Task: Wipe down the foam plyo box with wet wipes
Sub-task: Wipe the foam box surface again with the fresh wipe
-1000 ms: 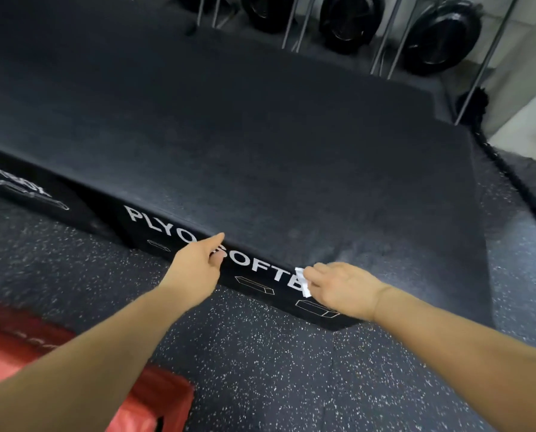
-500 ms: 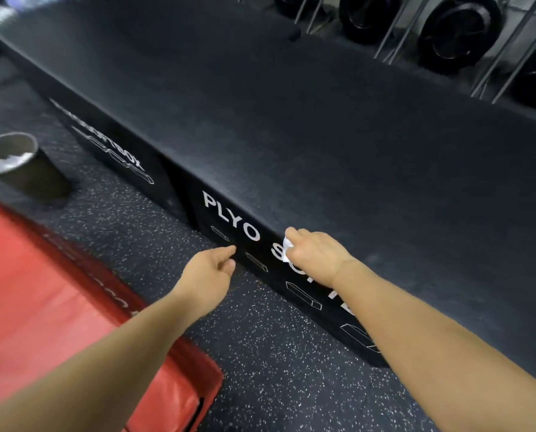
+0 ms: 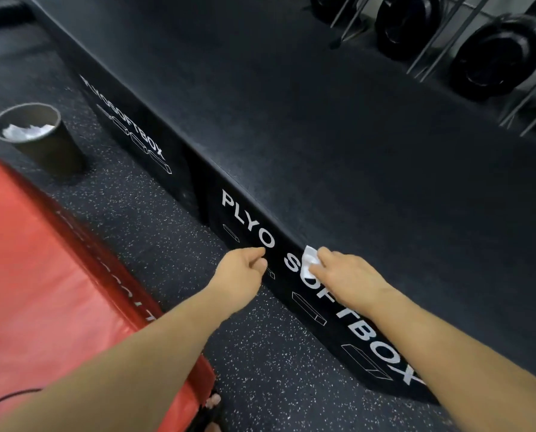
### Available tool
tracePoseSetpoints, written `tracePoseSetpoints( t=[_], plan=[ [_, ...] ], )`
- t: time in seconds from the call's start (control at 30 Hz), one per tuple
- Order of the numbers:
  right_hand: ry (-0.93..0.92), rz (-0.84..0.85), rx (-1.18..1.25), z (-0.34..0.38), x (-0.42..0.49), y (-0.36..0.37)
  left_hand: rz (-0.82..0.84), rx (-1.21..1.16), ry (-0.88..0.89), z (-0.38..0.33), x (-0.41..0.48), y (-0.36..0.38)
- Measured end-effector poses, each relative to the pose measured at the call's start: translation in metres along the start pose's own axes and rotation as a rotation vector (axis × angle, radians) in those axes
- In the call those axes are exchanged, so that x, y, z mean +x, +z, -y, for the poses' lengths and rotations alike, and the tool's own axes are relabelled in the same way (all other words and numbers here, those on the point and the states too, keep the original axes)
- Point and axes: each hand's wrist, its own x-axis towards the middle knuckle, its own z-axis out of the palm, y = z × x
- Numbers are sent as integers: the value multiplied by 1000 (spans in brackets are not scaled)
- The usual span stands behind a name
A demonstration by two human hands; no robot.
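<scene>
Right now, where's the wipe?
Head view, centre-right: the wet wipe is held in the right hand against the front top edge of the plyo box, beside the S of SOFTBOX.

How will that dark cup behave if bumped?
Probably light: the cup looks like paper and holds crumpled wipes. Likely tips easily, being tall and narrower at the base. The speckled floor looks grippy, so it would topple rather than slide.
</scene>
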Motion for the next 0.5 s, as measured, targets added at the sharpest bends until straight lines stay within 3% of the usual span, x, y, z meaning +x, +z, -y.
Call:
tracePoseSetpoints(
  t=[0.2,0.5],
  plan=[
    [-89,79,-25,2,25,-17,31,-8,7,-11,23,-25],
    [-87,-28,-33,22,139,-78,-61,-88,27,-11,64,-87]
  ],
)
